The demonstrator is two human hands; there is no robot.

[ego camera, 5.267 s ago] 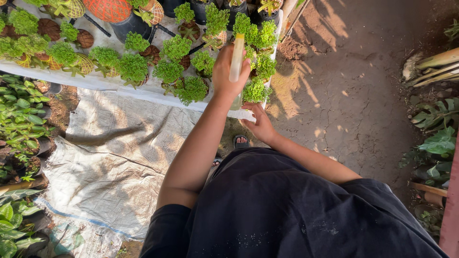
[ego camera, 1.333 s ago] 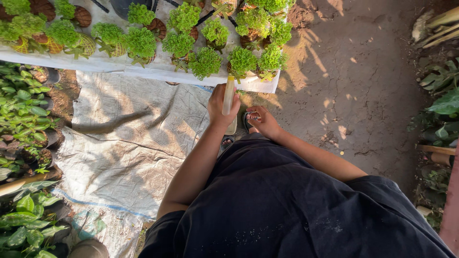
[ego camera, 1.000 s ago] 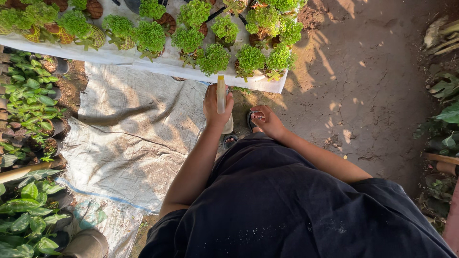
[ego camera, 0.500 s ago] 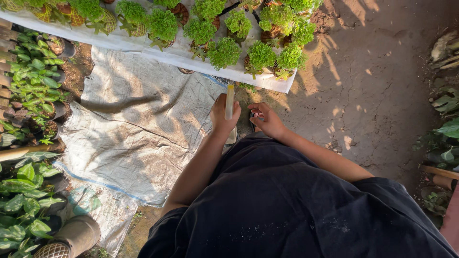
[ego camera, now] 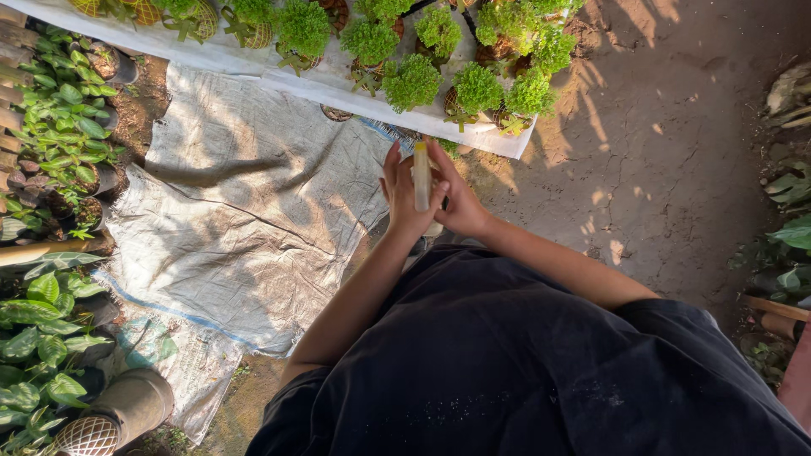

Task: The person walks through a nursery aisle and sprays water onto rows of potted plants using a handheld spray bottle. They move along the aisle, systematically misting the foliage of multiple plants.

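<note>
beyond both hands, up and away: a long white tabletop edge carrying a row of small bushy green potted plants, nearest ones just past the fingertips. out to the left of the left hand: a pale woven tarp spread on the ground, then leafy potted plants along the far edge. to the right of the right hand: bare cracked earth with dappled shade.

between the hands: a slim pale yellowish stick-like tube, long axis pointing straight away from the body toward the plants, far tip clear above the fingers. left hand closed around its lower part, thumb across the front. right hand pressed against it from the right, fingers half curled; cannot tell whether truly gripping. both equally near, left hand carrying it. smooth, straight, cream-coloured, slightly brighter at the top end.
</note>
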